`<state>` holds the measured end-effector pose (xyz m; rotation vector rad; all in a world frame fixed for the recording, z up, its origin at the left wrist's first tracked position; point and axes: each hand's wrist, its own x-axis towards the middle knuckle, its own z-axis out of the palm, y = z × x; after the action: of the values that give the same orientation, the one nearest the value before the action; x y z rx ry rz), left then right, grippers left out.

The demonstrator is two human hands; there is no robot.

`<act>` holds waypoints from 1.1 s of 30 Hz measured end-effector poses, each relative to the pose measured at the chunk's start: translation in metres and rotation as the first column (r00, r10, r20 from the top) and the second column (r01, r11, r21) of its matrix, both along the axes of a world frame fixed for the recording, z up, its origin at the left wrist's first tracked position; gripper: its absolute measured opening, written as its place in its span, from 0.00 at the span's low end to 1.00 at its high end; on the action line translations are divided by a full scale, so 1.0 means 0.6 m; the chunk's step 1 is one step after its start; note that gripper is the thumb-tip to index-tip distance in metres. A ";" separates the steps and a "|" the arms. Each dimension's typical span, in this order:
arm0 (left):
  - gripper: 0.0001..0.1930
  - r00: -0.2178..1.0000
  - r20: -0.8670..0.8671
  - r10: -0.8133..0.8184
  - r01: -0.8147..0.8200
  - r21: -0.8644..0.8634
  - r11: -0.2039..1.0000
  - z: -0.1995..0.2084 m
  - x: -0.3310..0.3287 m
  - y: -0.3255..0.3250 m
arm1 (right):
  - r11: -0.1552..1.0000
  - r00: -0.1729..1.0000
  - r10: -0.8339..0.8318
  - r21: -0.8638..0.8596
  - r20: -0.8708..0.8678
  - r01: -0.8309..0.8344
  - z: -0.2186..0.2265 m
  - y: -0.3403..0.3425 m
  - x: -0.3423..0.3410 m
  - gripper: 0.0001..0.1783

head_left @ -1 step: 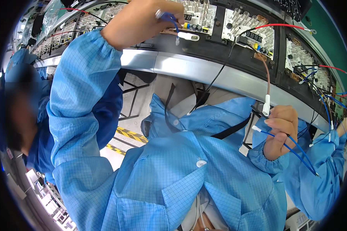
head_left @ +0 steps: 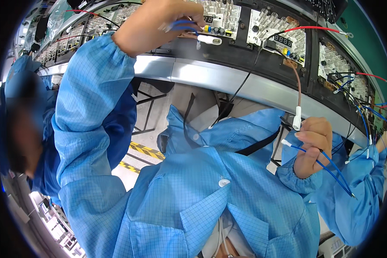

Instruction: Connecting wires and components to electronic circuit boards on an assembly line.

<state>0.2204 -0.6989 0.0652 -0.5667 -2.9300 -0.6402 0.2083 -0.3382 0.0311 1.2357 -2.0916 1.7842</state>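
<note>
At the upper left, my left hand reaches over the row of circuit boards, its fingertips closed on a blue wire; the grip itself is partly hidden and the wire's free end is smeared by motion. Just below those fingers is a white sleeved connector. On the right, my right hand is closed around several blue wires; one white-tipped end pokes out to the left of the fingers. A brown wire hangs from a board down to a white connector right above my right fingertips.
A circuit board with clear upright posts and a small display sits in a black fixture. A red wire crosses it. The conveyor's metal edge runs in front of me. Co-workers are on both sides, one sleeve close on the right.
The free end of the blue wire at my left hand has swung left and down. My right hand and its wires have stayed in place.
</note>
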 end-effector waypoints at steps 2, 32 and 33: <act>0.04 0.999 -0.045 0.008 -0.007 0.004 1.000 -0.010 -0.002 -0.005 | 1.000 1.000 -0.015 -0.004 -0.006 0.015 -0.006 -0.003 -0.003 0.23; 0.06 0.942 0.169 0.290 -0.295 0.001 0.956 -0.014 0.017 -0.002 | 1.000 0.997 -0.015 -0.002 -0.069 0.015 0.019 -0.012 -0.029 0.20; 0.06 0.956 0.121 0.267 -0.279 0.102 0.955 -0.020 0.017 -0.005 | 0.998 0.993 -0.068 0.013 -0.098 0.069 0.027 -0.014 -0.032 0.19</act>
<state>0.2306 -0.7022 0.0534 -0.1134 -2.9607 -0.8227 0.1891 -0.3466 0.0472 1.2138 -2.0728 1.6469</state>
